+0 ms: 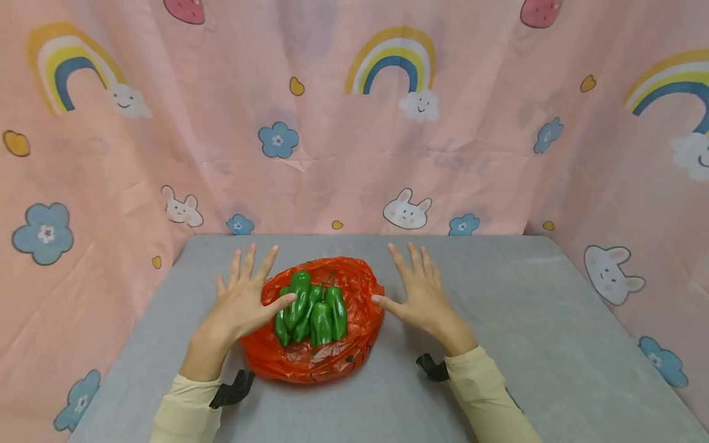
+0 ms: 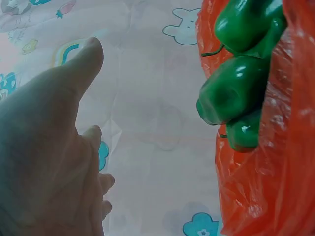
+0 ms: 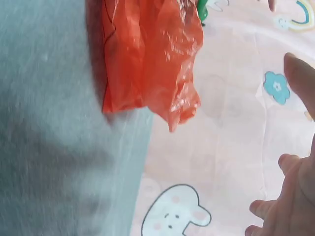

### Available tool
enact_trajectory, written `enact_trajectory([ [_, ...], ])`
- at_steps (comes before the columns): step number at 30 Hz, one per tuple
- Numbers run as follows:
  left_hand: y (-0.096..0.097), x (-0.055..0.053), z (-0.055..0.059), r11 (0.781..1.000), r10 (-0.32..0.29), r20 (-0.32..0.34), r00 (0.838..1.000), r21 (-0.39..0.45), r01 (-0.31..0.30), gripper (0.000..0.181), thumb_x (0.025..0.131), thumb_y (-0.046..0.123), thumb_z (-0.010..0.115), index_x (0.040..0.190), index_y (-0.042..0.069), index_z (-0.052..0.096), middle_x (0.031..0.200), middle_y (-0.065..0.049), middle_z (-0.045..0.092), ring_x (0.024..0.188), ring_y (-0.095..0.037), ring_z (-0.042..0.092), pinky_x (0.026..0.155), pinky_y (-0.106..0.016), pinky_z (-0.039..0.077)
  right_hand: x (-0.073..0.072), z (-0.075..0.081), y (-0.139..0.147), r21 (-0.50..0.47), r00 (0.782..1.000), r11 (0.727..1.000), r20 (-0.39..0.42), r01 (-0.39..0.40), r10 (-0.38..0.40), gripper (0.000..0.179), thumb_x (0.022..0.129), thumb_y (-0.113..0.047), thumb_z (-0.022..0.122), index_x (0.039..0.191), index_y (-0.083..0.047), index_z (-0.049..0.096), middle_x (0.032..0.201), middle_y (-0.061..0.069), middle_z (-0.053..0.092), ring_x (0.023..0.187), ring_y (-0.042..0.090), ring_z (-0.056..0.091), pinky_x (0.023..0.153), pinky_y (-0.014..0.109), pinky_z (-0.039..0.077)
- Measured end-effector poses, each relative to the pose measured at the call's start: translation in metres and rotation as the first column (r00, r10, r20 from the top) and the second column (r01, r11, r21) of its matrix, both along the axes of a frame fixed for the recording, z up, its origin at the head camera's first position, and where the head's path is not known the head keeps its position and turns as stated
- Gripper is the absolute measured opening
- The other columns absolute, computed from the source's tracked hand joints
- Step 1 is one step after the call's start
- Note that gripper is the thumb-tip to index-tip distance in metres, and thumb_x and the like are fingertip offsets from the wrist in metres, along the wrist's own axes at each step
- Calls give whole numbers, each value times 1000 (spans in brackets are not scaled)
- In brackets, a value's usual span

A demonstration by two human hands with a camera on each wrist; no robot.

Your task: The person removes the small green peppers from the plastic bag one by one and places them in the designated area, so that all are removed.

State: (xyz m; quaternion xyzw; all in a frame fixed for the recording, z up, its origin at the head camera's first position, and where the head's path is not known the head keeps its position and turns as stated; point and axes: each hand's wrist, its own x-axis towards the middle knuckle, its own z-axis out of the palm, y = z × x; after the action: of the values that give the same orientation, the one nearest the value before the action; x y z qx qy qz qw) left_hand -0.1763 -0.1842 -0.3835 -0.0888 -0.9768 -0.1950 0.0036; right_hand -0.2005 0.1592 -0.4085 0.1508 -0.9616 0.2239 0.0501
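Observation:
A red plastic bag (image 1: 362, 320) lies on the table with its mouth spread wide. Several glossy green peppers (image 1: 321, 323) rest together inside it, some with thin stems. My left hand (image 1: 240, 304) hovers at the bag's left side, fingers spread, its thumb tip overlapping the peppers in the head view; whether it touches them I cannot tell. In the left wrist view that hand stands apart from the peppers (image 2: 231, 91). Off the bag's right side is my right hand (image 1: 423, 301), fingers straight and spread, holding nothing. The right wrist view shows the bag's crumpled edge (image 3: 167, 64).
The grey table (image 1: 526, 320) stretches out to both sides of the bag. A pink curtain (image 1: 332, 178) printed with rainbows, rabbits and flowers hangs behind it and along the sides. Dark straps (image 1: 232, 391) sit at both wrists, by the cream sleeves.

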Motion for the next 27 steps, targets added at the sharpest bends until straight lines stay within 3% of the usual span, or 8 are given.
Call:
enact_trajectory([
  [8,-9,0,-4,998,-57,-34,998,5,57,93,92,64,60,164,34,8,171,-18,0,156,-48,0,113,-83,7,0,0,-11,-6,999,999,13,-44,44,98,89,-54,70,164,-27,14,169,22,12,155,48,6,117,77,16],
  [18,-36,4,-27,991,-115,-100,988,53,121,86,94,48,66,163,35,16,168,-22,16,149,-54,23,109,-82,25,1,-3,-32,18,992,992,14,-123,122,92,90,-50,72,163,-24,21,164,23,27,152,49,21,116,73,27],
  [27,-53,13,-43,983,-114,-60,992,138,122,77,96,43,67,160,30,27,160,-25,29,141,-53,35,101,-81,36,8,-7,-45,-12,982,982,0,-188,188,86,93,-45,71,162,-23,24,161,19,34,150,42,28,118,67,28],
])
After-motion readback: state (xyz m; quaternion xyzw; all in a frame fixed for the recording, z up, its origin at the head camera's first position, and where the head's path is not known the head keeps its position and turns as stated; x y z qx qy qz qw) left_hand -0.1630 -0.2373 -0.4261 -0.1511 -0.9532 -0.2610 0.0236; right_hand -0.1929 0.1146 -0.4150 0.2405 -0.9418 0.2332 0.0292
